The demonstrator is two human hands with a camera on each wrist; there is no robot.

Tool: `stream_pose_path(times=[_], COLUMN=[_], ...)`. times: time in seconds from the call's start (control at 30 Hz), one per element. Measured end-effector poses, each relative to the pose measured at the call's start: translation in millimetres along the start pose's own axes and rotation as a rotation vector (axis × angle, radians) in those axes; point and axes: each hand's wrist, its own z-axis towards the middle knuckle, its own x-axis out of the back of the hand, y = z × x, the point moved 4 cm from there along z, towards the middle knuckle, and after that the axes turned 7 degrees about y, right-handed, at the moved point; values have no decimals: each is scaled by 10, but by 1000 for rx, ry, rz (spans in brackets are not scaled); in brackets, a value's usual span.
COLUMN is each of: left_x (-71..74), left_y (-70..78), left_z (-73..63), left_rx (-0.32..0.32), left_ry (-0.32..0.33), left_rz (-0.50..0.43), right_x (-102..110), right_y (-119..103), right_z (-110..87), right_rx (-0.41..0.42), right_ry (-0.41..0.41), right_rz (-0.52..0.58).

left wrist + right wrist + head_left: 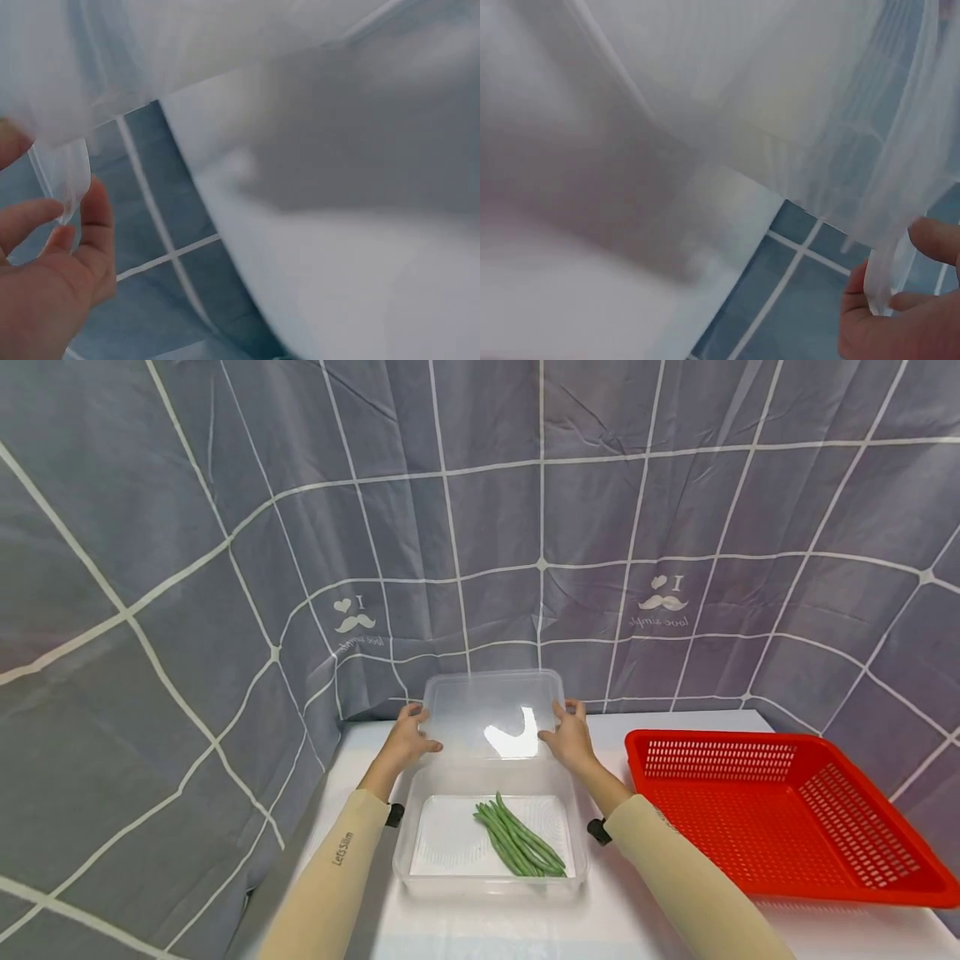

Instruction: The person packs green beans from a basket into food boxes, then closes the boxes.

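Observation:
A clear plastic lid [465, 714] stands tilted at the back of a clear plastic box [491, 885] in the head view. My left hand [405, 743] grips the lid's left edge, thumb towards me and fingers behind. On the opposite side, my right hand [572, 741] holds the right edge in the same way. Inside the box lies a small bunch of green beans [517, 839], on the right part of its floor. Both wrist views show fingers pinching the translucent rim, with the left hand [64, 262] and right hand [904, 315] partly out of frame.
A red perforated basket [757, 814] sits to the right of the box on the white table [442, 935]. Grey curtains with white grid lines [495, 518] surround the table at the back and sides.

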Motion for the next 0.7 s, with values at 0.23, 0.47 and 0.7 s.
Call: stream_pose_path(times=[0.23, 0.47, 0.7], left_x=[184, 335, 411], left_y=[267, 494, 609], left_z=[-177, -544, -958], left_rx=[-99, -160, -191], left_ry=[93, 145, 155], left_rz=[16, 1, 19], right_x=[184, 402, 623], right_y=[-147, -244, -321], right_z=[-96, -351, -691], right_rx=[72, 71, 50], right_ry=[107, 119, 92], right_rz=[40, 95, 71])
